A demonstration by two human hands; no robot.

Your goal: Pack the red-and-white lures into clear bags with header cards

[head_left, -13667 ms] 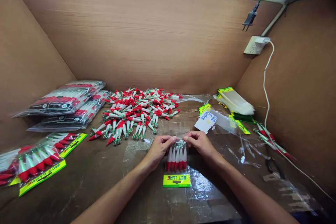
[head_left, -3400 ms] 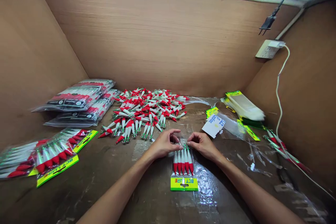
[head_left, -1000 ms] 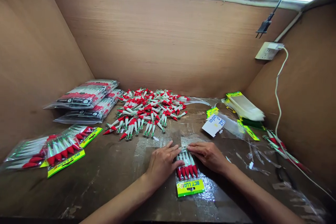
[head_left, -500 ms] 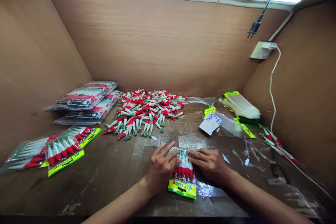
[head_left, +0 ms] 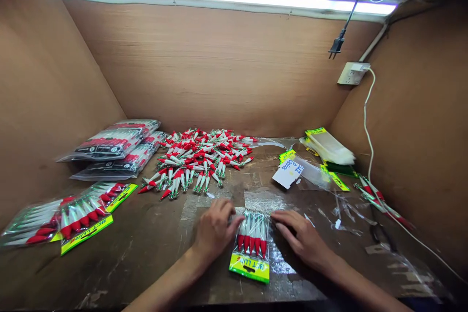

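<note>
A clear bag of red-and-white fishing lures [head_left: 252, 239] lies flat in front of me, its yellow-green header toward me. Several lures sit side by side inside, red ends nearest the header. My left hand [head_left: 215, 226] is at the bag's upper left corner, fingers loosely bent and thumb stretched to the plastic edge; whether the thumb touches it I cannot tell. On the other side, my right hand [head_left: 302, 234] rests by the upper right corner, thumb and fingers apart, gripping nothing.
Loose lures [head_left: 204, 156] are heaped behind. Filled header bags [head_left: 84, 212] and larger packs [head_left: 109, 148] lie left. At right are empty bags [head_left: 331, 146], a handwritten card [head_left: 288, 174], dark-handled scissors [head_left: 382, 236] and a white cable [head_left: 367, 122]. A plug [head_left: 337, 45] hangs above.
Both hands have drawn outward from the bag's face, leaving more of the lures showing. My left fingers have curled. The whole view has shifted slightly.
</note>
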